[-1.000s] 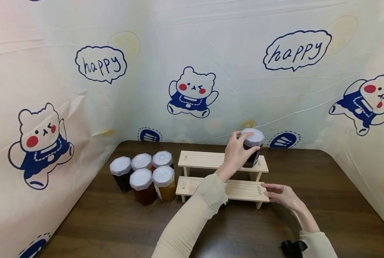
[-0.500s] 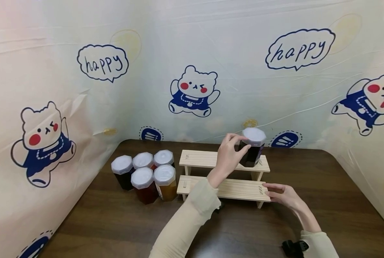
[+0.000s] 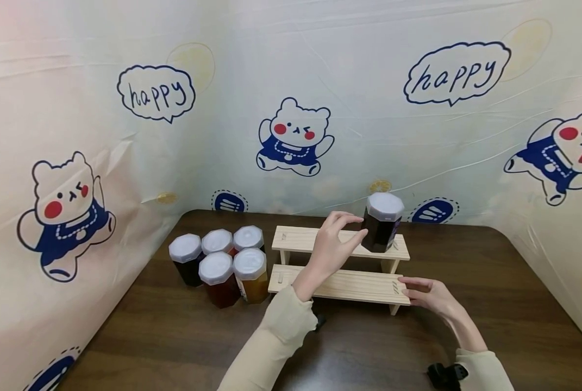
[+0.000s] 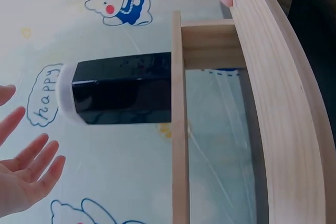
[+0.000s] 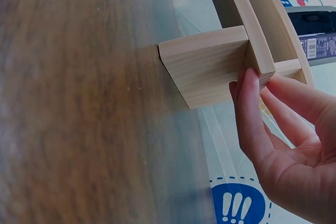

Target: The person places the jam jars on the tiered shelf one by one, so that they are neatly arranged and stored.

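A dark jar (image 3: 381, 228) with a white octagonal lid stands upright near the right end of the upper step of a two-step wooden rack (image 3: 354, 284). My left hand (image 3: 331, 245) hovers just left of the jar, fingers and thumb spread and holding nothing. In the left wrist view a gap shows between the left hand (image 4: 26, 174) and the jar's lid (image 4: 68, 94). My right hand (image 3: 432, 297) pinches the right end of the lower step. The right wrist view shows the right hand's (image 5: 289, 145) thumb and fingers on either side of that board end.
Several more jars with white lids, among them a dark red one (image 3: 220, 290) and an amber one (image 3: 252, 282), stand together left of the rack on the brown table (image 3: 139, 326). A printed curtain (image 3: 369, 136) hangs behind the table.
My left hand has let go of the dark jar and moved left and slightly down from it. The jar stays on the upper step. My right hand keeps its pinch on the lower step.
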Demonstrator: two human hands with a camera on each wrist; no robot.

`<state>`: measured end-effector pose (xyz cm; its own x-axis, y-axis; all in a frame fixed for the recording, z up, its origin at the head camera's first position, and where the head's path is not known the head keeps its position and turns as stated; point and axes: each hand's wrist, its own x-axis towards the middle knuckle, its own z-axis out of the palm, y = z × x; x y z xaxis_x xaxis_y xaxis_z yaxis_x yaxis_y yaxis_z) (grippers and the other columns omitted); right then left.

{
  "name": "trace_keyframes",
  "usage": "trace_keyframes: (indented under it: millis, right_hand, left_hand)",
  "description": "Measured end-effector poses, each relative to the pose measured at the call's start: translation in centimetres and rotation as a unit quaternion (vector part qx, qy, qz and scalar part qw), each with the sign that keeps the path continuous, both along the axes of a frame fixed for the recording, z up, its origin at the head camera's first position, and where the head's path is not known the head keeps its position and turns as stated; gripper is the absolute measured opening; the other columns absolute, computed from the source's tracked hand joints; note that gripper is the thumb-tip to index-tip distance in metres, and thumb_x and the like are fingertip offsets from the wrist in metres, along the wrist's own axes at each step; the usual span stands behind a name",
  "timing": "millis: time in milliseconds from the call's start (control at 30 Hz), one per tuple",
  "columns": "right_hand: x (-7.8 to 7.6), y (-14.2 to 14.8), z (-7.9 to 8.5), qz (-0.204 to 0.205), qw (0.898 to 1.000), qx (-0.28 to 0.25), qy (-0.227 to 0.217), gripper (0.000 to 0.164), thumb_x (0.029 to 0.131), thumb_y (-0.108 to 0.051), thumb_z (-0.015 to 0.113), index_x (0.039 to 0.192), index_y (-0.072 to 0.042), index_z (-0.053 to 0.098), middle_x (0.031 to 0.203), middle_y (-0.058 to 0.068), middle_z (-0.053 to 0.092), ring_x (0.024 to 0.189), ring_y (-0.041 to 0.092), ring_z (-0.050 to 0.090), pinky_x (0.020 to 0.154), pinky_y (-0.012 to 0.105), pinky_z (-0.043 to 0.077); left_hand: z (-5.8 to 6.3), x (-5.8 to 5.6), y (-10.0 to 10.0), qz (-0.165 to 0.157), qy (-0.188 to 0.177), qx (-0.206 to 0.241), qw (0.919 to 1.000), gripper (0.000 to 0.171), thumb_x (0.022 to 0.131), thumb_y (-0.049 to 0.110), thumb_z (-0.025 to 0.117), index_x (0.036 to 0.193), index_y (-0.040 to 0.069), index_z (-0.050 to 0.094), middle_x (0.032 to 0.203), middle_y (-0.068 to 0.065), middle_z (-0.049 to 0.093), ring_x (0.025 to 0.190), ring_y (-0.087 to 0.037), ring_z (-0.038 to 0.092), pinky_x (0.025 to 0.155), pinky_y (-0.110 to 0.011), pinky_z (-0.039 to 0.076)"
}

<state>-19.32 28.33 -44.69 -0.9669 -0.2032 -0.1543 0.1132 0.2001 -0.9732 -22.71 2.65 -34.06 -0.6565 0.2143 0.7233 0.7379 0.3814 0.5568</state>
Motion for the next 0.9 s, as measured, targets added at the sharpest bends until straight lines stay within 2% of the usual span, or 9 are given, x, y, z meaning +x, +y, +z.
trace_keyframes:
  millis: [100,267,367,633,900]
  right_hand:
    - [0.0,0.0,0.0,-0.004,1.000,0.003,-0.002,0.050,0.082,-0.009,0.061,0.121,0.016,0.042,0.112,0.020,0.055,0.081,0.007,0.060,0.071,0.027,0.050]
    - [-0.1,-0.1,0.0,-0.011,1.000,0.010,-0.006,0.051,0.082,-0.011,0.062,0.121,0.014,0.043,0.112,0.021,0.055,0.081,0.008,0.060,0.071,0.027,0.050]
    - [-0.1,-0.1,0.0,-0.011,1.000,0.008,-0.007,0.051,0.081,-0.010,0.062,0.121,0.015,0.043,0.110,0.020,0.056,0.080,0.008,0.061,0.070,0.028,0.050]
    - [-0.2,0.0,0.0,-0.010,1.000,0.013,-0.013,0.052,0.081,-0.013,0.063,0.122,0.013,0.044,0.111,0.018,0.056,0.081,0.008,0.060,0.071,0.027,0.050]
    - [-0.1,-0.1,0.0,-0.011,1.000,-0.001,-0.011,0.050,0.082,-0.009,0.062,0.121,0.015,0.043,0.108,0.016,0.058,0.081,0.007,0.060,0.071,0.027,0.050]
  left_hand:
    - [-0.1,0.4,-1.0,-0.009,-0.011,-0.007,0.9999,0.021,0.080,0.019,0.065,0.099,0.009,0.064,0.100,-0.004,0.055,0.096,-0.015,0.052,0.082,-0.026,0.042]
    - [-0.1,1.0,-3.0,-0.031,-0.057,-0.040,0.9971,0.022,0.082,0.022,0.063,0.100,0.011,0.064,0.102,-0.001,0.055,0.096,-0.013,0.052,0.082,-0.029,0.042]
    - [0.0,1.2,-4.4,-0.032,-0.077,-0.060,0.9947,0.024,0.081,0.023,0.064,0.102,0.011,0.064,0.103,-0.001,0.055,0.096,-0.014,0.053,0.082,-0.030,0.043]
    - [-0.1,1.6,-8.0,-0.007,-0.094,-0.110,0.9894,0.028,0.080,0.024,0.065,0.105,0.012,0.063,0.105,-0.002,0.054,0.099,-0.016,0.052,0.083,-0.035,0.042]
    - [-0.8,2.1,-10.8,0.015,-0.087,-0.122,0.9886,0.027,0.078,0.020,0.067,0.103,0.010,0.063,0.105,-0.005,0.056,0.099,-0.020,0.053,0.083,-0.038,0.043]
